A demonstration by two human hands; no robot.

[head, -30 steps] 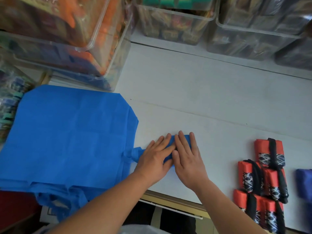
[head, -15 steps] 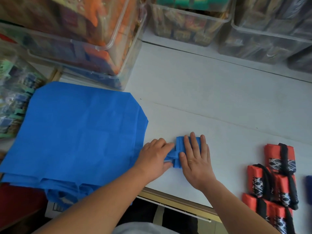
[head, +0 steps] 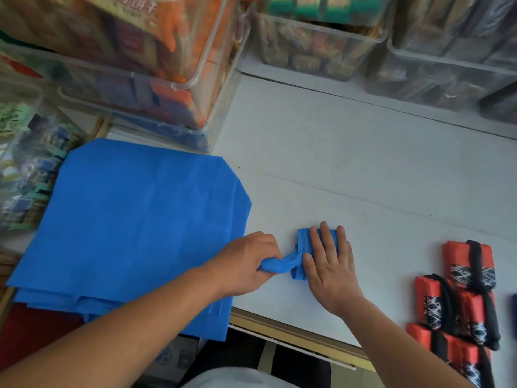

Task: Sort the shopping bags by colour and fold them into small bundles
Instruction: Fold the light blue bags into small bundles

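A small folded blue bag bundle [head: 303, 242] lies on the white table [head: 363, 177] near its front edge. My right hand [head: 330, 264] presses flat on it with straight fingers. My left hand [head: 246, 264] grips the bundle's twisted blue strap [head: 282, 264], which stretches left from the bundle. A stack of flat blue bags [head: 134, 219] lies at the left and overhangs the table edge. Several red bundles wrapped in black straps [head: 467, 292] lie at the right.
Clear plastic bins of packaged goods [head: 145, 65] stand at the back left, and more bins [head: 391, 43] line the back. A dark blue item [head: 514, 306] peeks in at the right edge. The table's front edge [head: 293, 334] runs just below my hands.
My left hand has gone from lying beside the bundle to gripping its strap and pulling it left. My right hand stays pressed on the bundle.
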